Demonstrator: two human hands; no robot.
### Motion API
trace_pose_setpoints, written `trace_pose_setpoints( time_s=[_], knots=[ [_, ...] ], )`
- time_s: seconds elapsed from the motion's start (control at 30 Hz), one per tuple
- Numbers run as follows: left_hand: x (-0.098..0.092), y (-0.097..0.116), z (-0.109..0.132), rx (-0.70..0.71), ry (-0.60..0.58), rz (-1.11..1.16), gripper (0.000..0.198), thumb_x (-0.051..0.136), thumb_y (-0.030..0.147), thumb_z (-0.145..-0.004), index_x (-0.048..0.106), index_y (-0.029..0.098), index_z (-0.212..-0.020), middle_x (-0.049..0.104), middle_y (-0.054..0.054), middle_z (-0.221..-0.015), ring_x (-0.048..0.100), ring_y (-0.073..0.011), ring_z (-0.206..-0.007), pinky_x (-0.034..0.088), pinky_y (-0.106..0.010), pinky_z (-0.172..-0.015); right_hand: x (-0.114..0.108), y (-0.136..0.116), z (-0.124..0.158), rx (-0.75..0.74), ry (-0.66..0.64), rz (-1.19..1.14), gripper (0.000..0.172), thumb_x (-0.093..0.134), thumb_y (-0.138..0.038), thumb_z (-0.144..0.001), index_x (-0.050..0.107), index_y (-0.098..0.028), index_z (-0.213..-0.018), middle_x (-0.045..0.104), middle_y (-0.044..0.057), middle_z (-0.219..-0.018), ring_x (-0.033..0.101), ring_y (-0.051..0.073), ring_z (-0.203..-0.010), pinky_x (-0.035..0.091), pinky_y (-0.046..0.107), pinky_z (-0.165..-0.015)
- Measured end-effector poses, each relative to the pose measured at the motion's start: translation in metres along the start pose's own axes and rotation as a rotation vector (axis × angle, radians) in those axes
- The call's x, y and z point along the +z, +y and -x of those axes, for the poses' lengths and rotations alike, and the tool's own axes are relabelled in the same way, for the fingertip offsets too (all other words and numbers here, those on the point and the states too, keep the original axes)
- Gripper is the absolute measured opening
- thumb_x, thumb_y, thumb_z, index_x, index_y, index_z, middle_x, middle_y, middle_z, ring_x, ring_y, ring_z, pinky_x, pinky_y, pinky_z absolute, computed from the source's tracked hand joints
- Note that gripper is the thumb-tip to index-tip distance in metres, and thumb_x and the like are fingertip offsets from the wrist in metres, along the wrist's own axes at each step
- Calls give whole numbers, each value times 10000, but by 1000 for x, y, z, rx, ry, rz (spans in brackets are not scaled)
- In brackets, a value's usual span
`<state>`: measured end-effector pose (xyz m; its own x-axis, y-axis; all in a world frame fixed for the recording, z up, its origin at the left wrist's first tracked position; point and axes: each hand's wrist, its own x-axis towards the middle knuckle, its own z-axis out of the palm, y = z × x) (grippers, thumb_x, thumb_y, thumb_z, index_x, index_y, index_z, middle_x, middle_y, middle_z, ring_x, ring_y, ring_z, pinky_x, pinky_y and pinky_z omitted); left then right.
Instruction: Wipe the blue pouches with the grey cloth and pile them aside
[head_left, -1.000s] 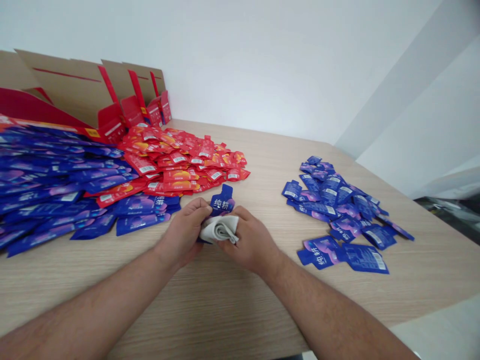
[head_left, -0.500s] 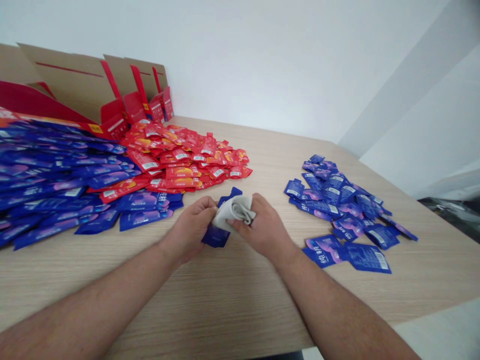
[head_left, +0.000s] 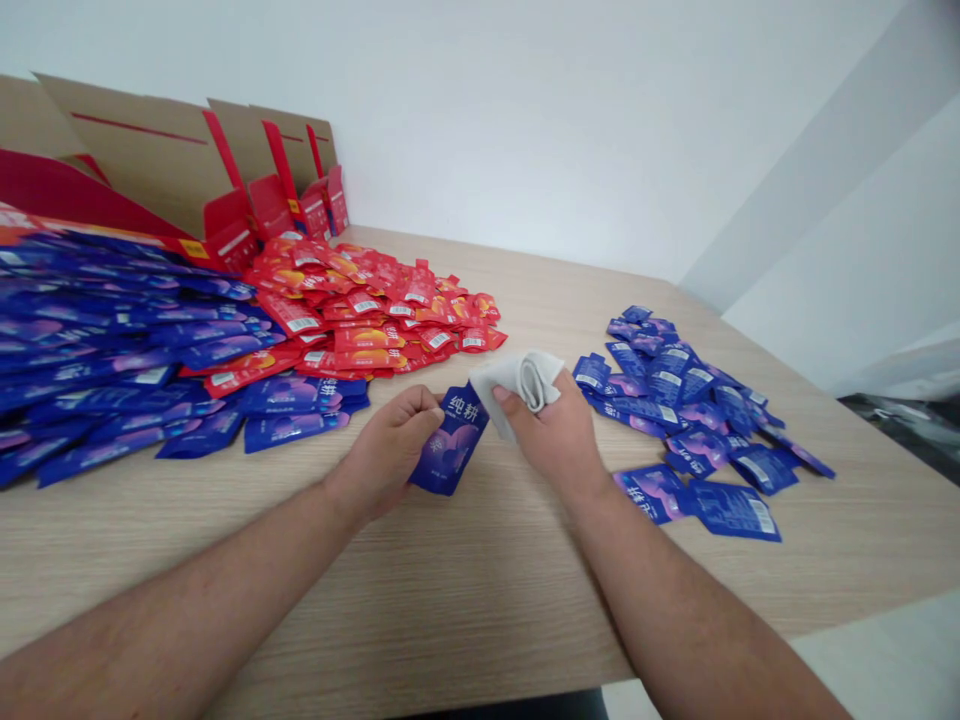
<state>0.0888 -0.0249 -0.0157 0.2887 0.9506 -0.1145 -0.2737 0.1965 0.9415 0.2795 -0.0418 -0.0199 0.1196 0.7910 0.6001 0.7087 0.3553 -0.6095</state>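
Note:
Pinched by its left edge in my left hand (head_left: 394, 445) is a blue pouch (head_left: 451, 445) with white lettering and pink-purple shapes on its front. My right hand (head_left: 559, 430) is closed around a folded pale grey cloth (head_left: 517, 385), thumb on top. The cloth's left corner meets or overlaps the pouch's upper right edge; I cannot tell whether they touch. Both hands are above the middle of the wooden table (head_left: 480, 600). Right of my right hand lies a loose pile of similar blue pouches (head_left: 667, 385).
A large heap of blue pouches (head_left: 112, 350) covers the table's left side. Beside it is a heap of red pouches (head_left: 375, 310). Opened red and brown cardboard boxes (head_left: 150, 150) stand behind them, near the white wall (head_left: 525, 120). Something dark and shiny (head_left: 907, 430) sits past the table's right edge.
My right hand and the cloth have moved right and slightly up, off the front of the pouch. More of the pouch's printed face now shows. My left hand keeps its hold.

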Motion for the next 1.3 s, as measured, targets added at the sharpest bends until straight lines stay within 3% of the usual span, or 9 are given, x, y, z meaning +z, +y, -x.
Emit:
trace_pose_setpoints(
  time_s=[0.2,0.3,0.37,0.47,0.53,0.63,0.83,1.07,1.3],
  knots=[
    [-7,-2,-8,-72,151,135,216,714,247,-684,502,207,-690,491,57,-565,461,-102,-481,401,-224,-454,20,-21,25,-306,-463,-49,182,746,-295,-859,712,-209,-1016,698,63,-971,662,219,-954,565,331,-835],
    [-9,0,-12,-80,199,173,202,709,233,-681,510,206,-703,536,49,-573,506,-114,-482,439,-239,-464,21,-18,24,-323,-630,-9,189,770,-282,-836,711,-215,-1002,699,52,-994,658,216,-981,555,327,-863],
    [-9,3,-15,-97,217,212,171,700,209,-682,534,200,-723,568,42,-582,528,-120,-483,462,-245,-473,16,-11,16,-213,-538,24,178,760,-322,-857,712,-212,-989,698,63,-998,657,221,-971,551,347,-868],
    [-8,12,-20,-144,276,287,120,659,159,-701,551,192,-741,608,27,-596,571,-130,-500,524,-262,-522,5,0,2,0,-246,4,239,696,-406,-909,701,-208,-1043,718,85,-1016,667,238,-945,550,388,-855],
    [-8,17,-21,-168,325,321,97,638,139,-735,559,187,-762,629,14,-610,593,-131,-514,552,-266,-552,1,4,-3,80,-170,-65,257,677,-415,-906,687,-211,-1063,741,77,-1020,683,239,-933,554,394,-845],
    [-7,17,-19,-207,331,301,42,632,168,-808,592,180,-816,654,2,-644,602,-129,-517,546,-257,-519,4,2,-1,115,-248,-199,273,688,-448,-885,680,-211,-1020,759,56,-969,701,228,-881,566,378,-810],
    [-4,-6,-9,-214,-5,188,201,741,338,-773,663,178,-865,673,-16,-718,617,-144,-568,510,-248,-488,19,-10,18,54,-293,-312,328,707,-480,-881,688,-220,-1078,765,82,-1087,711,243,-1011,578,386,-863],
    [0,-10,-9,-71,138,43,427,881,323,-591,611,185,-891,656,30,-694,583,-130,-533,467,-250,-507,21,-7,17,61,-267,-226,341,681,-488,-893,685,-203,-1080,755,98,-1077,708,253,-1011,567,417,-907],
    [-4,-11,-9,45,121,70,302,737,443,-791,580,204,-888,558,51,-649,507,-113,-539,414,-234,-504,19,-3,14,117,-189,-89,357,684,-486,-894,687,-193,-1098,748,113,-1078,700,277,-1028,558,430,-915]
  ],
)
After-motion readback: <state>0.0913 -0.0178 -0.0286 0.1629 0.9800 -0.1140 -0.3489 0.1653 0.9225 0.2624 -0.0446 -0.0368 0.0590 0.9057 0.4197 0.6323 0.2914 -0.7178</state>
